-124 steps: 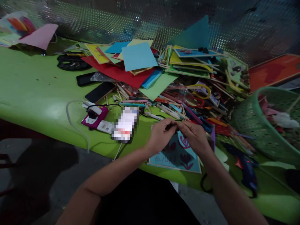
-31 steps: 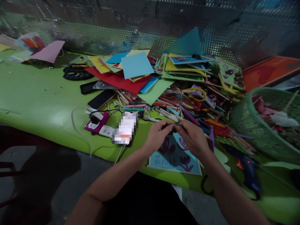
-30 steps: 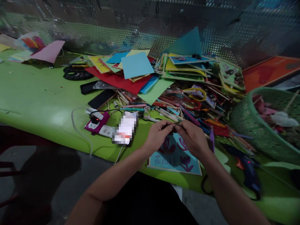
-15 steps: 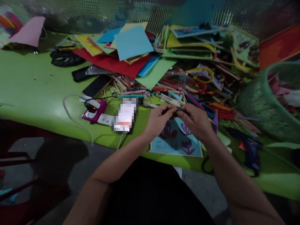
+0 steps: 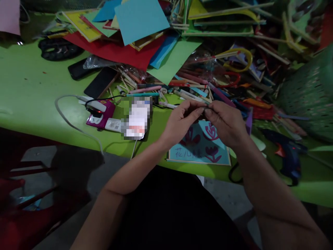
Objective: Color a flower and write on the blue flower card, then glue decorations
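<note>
Thumbs and fingertips of my left hand (image 5: 183, 119) and my right hand (image 5: 225, 119) are pinched together, tip to tip. Both are closed around something small and dark, mostly covered by the fingers, so I cannot make out its kind. Just below them a blue card (image 5: 189, 157) lies on the green table (image 5: 145, 154). It bears purple flower shapes, handwritten characters and thin stick edging along its border. My hands cover its upper part. A dark blue glue gun (image 5: 290, 158) with an orange trigger rests to the right of my right forearm.
A lit, blurred phone (image 5: 137, 119) sits left of my hands, beside a purple power strip (image 5: 101, 113) with cables. Pens, sticks and scissors crowd the middle. Coloured paper (image 5: 142, 21) is piled behind. A green basket (image 5: 309, 93) stands right; a red stool (image 5: 31, 215) is below left.
The view has shifted down and closer, so the far pile sits higher in the picture. My hands stay together above the card, fingers still pinched.
</note>
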Action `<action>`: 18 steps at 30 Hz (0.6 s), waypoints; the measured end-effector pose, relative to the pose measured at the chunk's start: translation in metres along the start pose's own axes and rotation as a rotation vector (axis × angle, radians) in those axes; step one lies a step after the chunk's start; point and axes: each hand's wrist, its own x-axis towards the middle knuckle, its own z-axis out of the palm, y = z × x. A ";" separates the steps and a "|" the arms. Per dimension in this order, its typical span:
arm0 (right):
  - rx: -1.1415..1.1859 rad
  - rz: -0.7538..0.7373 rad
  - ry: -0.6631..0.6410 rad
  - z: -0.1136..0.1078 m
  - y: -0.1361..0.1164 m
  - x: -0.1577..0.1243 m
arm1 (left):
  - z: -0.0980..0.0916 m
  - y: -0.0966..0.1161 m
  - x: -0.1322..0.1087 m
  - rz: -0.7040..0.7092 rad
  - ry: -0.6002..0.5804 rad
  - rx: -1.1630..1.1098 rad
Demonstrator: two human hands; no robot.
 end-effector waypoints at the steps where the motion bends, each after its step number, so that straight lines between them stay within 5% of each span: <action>1: 0.007 0.008 -0.004 0.000 0.000 0.000 | 0.000 -0.001 0.000 -0.010 0.007 -0.001; 10: 0.288 0.100 0.089 -0.006 -0.004 0.000 | -0.004 0.000 0.003 -0.117 0.113 -0.088; 18: 0.091 0.040 -0.015 -0.003 -0.004 0.002 | -0.002 -0.004 0.000 -0.052 0.031 -0.032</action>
